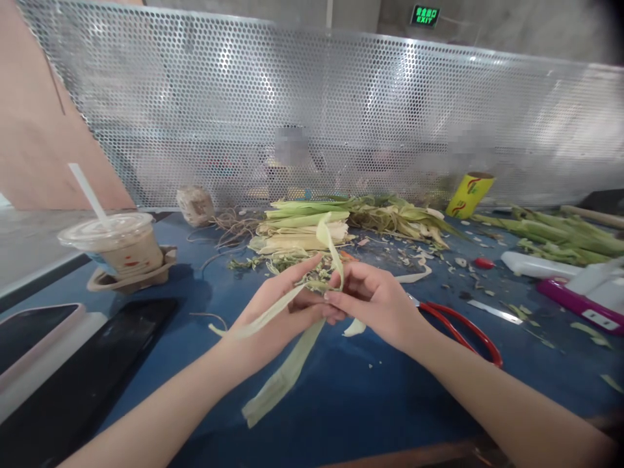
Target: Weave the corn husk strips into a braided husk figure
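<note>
Both the left hand (273, 312) and the right hand (377, 299) pinch husk strips (280, 387) at the centre of the frame
Thumbs and fingers close on the pale green strips, fingertips meeting; one strip crosses the left hand, another hangs toward the lower centre. On the blue surface (390, 403) a husk pile (305, 227) lies mid-frame beyond the hands, red-handled scissors (481, 334) right of centre
</note>
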A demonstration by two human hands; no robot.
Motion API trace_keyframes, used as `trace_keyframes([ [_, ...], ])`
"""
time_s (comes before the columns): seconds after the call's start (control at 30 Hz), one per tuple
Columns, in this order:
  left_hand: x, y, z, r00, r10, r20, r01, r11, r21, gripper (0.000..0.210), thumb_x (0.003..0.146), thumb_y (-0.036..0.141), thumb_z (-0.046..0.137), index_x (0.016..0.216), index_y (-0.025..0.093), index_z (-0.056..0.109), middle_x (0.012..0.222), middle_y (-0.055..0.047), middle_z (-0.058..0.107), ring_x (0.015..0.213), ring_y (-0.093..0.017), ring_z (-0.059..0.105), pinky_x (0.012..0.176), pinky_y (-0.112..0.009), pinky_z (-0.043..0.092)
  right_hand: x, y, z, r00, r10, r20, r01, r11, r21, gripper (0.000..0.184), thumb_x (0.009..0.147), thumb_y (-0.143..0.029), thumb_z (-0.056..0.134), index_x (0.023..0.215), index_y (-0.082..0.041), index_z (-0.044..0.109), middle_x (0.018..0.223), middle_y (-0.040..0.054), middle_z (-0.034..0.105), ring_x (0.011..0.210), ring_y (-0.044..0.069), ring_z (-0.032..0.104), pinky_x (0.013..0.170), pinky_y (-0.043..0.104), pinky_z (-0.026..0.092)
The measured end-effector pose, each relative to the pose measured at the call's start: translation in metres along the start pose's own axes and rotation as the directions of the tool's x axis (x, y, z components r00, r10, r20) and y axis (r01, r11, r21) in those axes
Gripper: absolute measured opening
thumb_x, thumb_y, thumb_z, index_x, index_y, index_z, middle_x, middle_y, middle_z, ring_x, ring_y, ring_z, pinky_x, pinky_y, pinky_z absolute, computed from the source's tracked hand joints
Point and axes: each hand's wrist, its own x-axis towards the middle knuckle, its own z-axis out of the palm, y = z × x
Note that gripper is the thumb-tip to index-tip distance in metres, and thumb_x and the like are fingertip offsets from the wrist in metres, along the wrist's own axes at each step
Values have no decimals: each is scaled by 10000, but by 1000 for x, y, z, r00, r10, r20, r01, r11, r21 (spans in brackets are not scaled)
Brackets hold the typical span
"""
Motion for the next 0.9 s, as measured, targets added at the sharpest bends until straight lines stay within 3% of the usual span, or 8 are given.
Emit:
trace_keyframes([
  [0.27,0,-3,2,1000,-21,16,20,999,40,636,701,177,625,1286,136,380,691,-33,735,733,-194,682,730,-276,507,2,4,1,990,-8,-138,4,1000,-30,194,698,-335,644,685,-176,534,542,-41,524,466,96,532,472,226,421],
  [0.4,1,-6,1,999,41,-2,-41,999,4,420,705,203,628,1116,157,551,675,-18,731,715,-192,681,724,-284,516,5,9,-2,998,-15,-67,20,997,79,179,749,-355,594,755,-176,575,500,-58,454,437,69,434,447,212,361],
  [0.5,1,-3,2,999,30,17,-31,998,58,347,707,169,610,1054,178,607,681,-13,728,712,-192,680,706,-275,516,7,13,-4,996,-8,-87,22,987,161,175,731,-366,611,774,-196,606,575,-51,460,460,55,395,443,206,335],
  [0.6,0,-1,4,999,27,28,-30,995,98,257,711,189,606,964,173,650,673,-24,718,716,-194,675,713,-280,512,7,14,-3,988,-25,-155,51,985,167,152,665,-344,675,677,-200,629,603,-42,477,474,58,393,445,214,335],
  [0.73,1,-3,9,1000,18,-4,-18,1000,-24,168,670,251,664,801,146,652,618,-17,692,570,-172,659,615,-280,535,5,10,2,989,-15,-147,46,977,208,126,605,-308,717,594,-201,650,623,-22,500,476,71,417,426,231,355],
  [0.9,1,-2,15,996,-26,-90,20,998,-57,118,679,205,655,764,123,651,595,-19,696,536,-157,660,584,-247,543,1,5,6,984,73,-162,-15,945,328,103,584,-312,725,589,-218,684,862,11,540,589,96,512,469,251,425],
])
